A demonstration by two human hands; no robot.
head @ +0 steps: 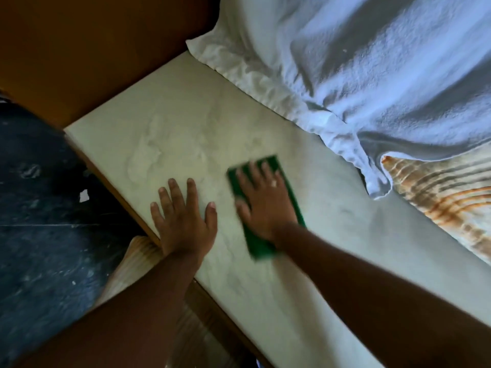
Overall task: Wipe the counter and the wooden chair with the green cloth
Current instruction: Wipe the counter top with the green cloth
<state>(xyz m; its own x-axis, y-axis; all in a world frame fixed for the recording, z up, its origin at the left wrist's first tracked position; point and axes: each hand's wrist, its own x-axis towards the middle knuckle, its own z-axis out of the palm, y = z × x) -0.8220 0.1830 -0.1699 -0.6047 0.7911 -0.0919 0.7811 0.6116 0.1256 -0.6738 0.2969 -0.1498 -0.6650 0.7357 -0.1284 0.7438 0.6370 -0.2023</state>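
The pale marbled counter (172, 144) runs diagonally through the head view, edged in brown wood. A folded green cloth (273, 166) lies flat on it near the middle. My right hand (265, 203) presses down on the cloth with fingers spread, and the cloth looks blurred. My left hand (183, 216) rests flat on the bare counter just left of the cloth, near the front edge, fingers apart and holding nothing. No wooden chair is identifiable in view.
A crumpled white towel (372, 65) covers the far right part of the counter. A beige cloth with orange stripes (446, 197) lies at the right. Brown wooden panelling (93, 49) stands behind the counter. Dark floor (39, 208) lies to the left.
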